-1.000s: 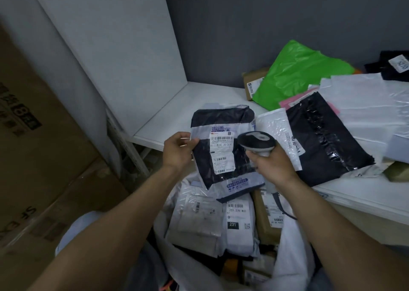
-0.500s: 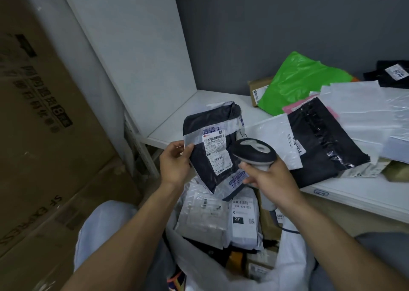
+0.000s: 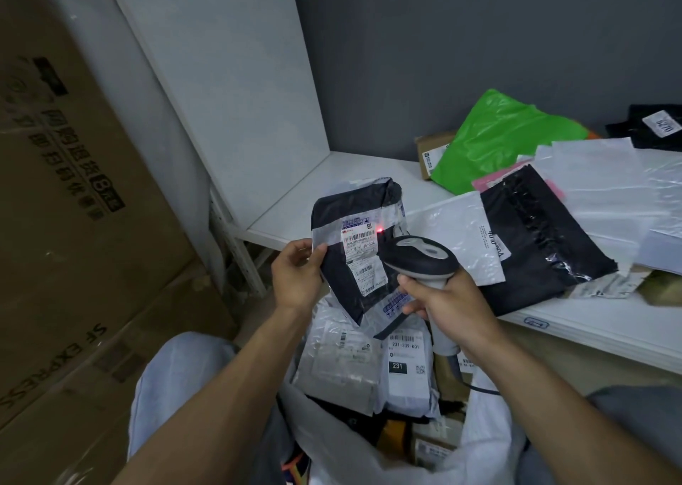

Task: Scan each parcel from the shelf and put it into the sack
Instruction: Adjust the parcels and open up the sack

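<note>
We held the dark parcel label-up above the open sack, just off the shelf edge, so the scanner could read its barcode. The red aiming dot sat at the label's right edge. Left hand pinched the parcel's left edge, thumb on top. Right hand wrapped closed round the scanner handle.

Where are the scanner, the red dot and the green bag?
scanner (image 3: 407, 263), head view, on its dark head.
red dot (image 3: 379, 230), head view, on the glow itself.
green bag (image 3: 505, 141), head view, on its middle.
</note>
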